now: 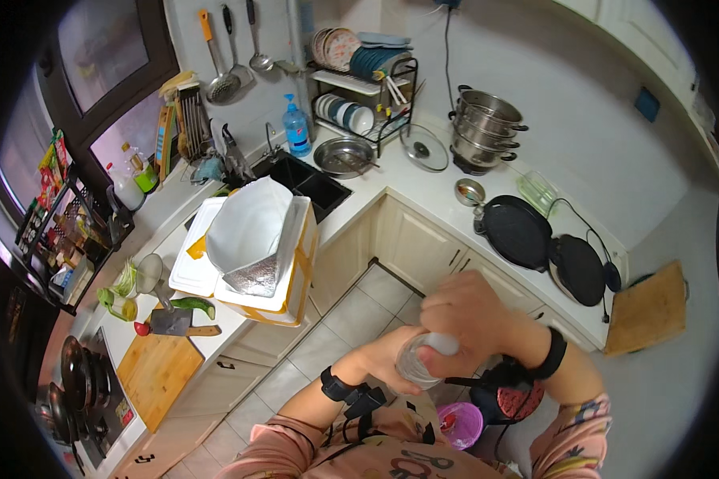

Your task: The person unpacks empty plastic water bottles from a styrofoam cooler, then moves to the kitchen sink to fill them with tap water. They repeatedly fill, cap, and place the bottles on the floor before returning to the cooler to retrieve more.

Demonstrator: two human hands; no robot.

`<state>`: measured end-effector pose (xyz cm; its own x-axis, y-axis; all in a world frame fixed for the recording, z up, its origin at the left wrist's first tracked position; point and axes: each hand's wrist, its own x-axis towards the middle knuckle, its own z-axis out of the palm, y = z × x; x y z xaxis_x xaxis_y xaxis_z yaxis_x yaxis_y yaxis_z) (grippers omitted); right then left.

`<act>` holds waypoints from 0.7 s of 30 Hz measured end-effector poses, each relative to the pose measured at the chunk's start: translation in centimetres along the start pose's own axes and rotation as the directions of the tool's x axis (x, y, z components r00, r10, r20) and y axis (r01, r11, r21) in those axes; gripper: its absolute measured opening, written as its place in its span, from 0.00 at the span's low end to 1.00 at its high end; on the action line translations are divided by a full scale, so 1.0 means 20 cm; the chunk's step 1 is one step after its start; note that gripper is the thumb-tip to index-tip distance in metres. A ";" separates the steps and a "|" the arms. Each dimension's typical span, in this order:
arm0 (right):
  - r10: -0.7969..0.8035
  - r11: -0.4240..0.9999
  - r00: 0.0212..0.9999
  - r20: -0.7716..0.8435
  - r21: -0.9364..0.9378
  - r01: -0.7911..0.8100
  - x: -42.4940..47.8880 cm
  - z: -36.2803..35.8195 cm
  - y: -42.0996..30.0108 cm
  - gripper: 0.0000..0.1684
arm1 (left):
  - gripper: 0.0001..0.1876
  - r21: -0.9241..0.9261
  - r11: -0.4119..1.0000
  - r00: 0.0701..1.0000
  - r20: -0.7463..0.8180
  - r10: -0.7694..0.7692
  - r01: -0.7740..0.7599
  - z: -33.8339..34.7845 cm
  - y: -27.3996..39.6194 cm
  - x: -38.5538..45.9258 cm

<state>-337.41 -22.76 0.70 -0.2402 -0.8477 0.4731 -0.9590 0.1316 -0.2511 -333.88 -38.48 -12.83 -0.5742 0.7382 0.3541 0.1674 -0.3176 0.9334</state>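
Observation:
Held up in front of my body is a clear ridged bottle (416,364), apparently plastic. My left hand (389,362) wraps around its body. At the bottle's upper end, my right hand (470,317) is curled with its thumb against a white rounded cap (443,343). My fingers partly hide the bottle, and whether the cap is attached or loose is unclear. Both wrists wear black straps. Below the hands, a pink plastic bin (460,426) stands on the tiled floor (350,323).
A foam box (264,299) holding a silver insulated bag (249,227) sits on the left counter, jutting past its edge. Nearby lie a cleaver (171,322), a cucumber piece (195,306) and a cutting board (156,374). An open electric griddle (515,230) occupies the right counter.

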 end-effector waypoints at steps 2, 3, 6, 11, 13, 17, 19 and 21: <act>-0.175 0.975 0.983 0.057 0.147 0.165 0.11 0.02 0.17 0.18 | 0.37 -0.246 0.969 0.998 0.052 0.020 -0.006 -0.09 -0.03 0.02; -0.270 0.943 0.960 0.074 0.222 0.248 0.17 0.02 0.25 0.17 | 0.38 -0.330 0.943 0.999 0.007 0.037 -0.033 -0.11 0.01 0.04; -0.260 0.966 0.934 0.244 0.074 0.250 0.34 -0.10 0.45 0.15 | 0.39 -0.458 0.884 0.986 -0.162 0.023 -0.096 -0.28 -0.03 0.12; -0.113 0.983 0.866 0.487 0.182 0.027 0.53 -0.23 0.91 0.14 | 0.37 -0.233 0.951 0.807 -0.590 0.027 -0.202 -0.62 -0.09 0.33; -0.184 0.959 0.826 0.532 0.283 0.031 0.63 -0.23 1.08 0.14 | 0.38 -0.131 0.969 0.715 -0.697 0.059 -0.208 -0.71 -0.13 0.41; -0.318 0.929 0.788 0.527 0.341 0.147 0.90 -0.17 1.36 0.16 | 0.40 -0.073 0.961 0.538 -0.838 0.086 -0.268 -0.91 -0.21 0.51; -0.289 0.936 0.830 0.477 0.324 0.140 1.02 -0.14 1.47 0.17 | 0.39 -0.035 0.961 0.449 -0.888 0.095 -0.274 -1.00 -0.22 0.54; -0.211 0.949 0.897 0.389 0.302 0.092 1.06 -0.10 1.61 0.16 | 0.35 -0.016 0.942 0.263 -0.962 0.077 -0.336 -1.11 -0.27 0.62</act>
<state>-373.64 -35.45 4.34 0.0450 -0.9878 0.1491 -0.8864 -0.1083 -0.4500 -359.77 -40.87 -14.71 -0.9087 -0.4030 0.1086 0.3376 -0.5567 0.7590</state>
